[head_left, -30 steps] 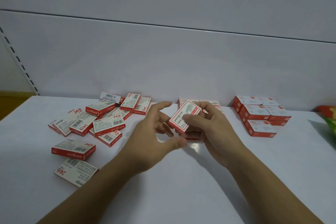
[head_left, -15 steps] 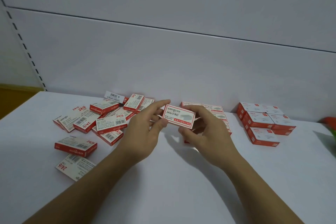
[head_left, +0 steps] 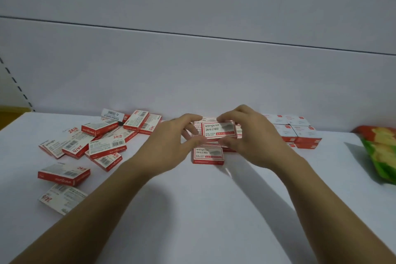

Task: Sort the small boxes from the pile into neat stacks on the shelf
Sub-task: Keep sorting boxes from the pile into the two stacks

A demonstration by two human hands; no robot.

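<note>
I hold one small red-and-white staple box (head_left: 218, 129) face up between both hands, just above the middle group of boxes (head_left: 208, 155) on the white shelf (head_left: 192, 210). My left hand (head_left: 171, 141) pinches its left end with thumb and fingers. My right hand (head_left: 248, 135) pinches its right end. A loose pile of the same boxes (head_left: 100, 139) lies jumbled at the left. Neat stacks (head_left: 297, 133) stand at the right, partly hidden behind my right hand.
Two stray boxes (head_left: 64, 174) lie in front of the pile near the left edge. A green and red packet (head_left: 383, 154) lies at the far right. The white back wall (head_left: 192, 70) closes the shelf behind.
The box turned from tilted to level and face up. Both hands carried it forward, away from me, over the middle group. My left hand, earlier apart from it, now pinches it.
</note>
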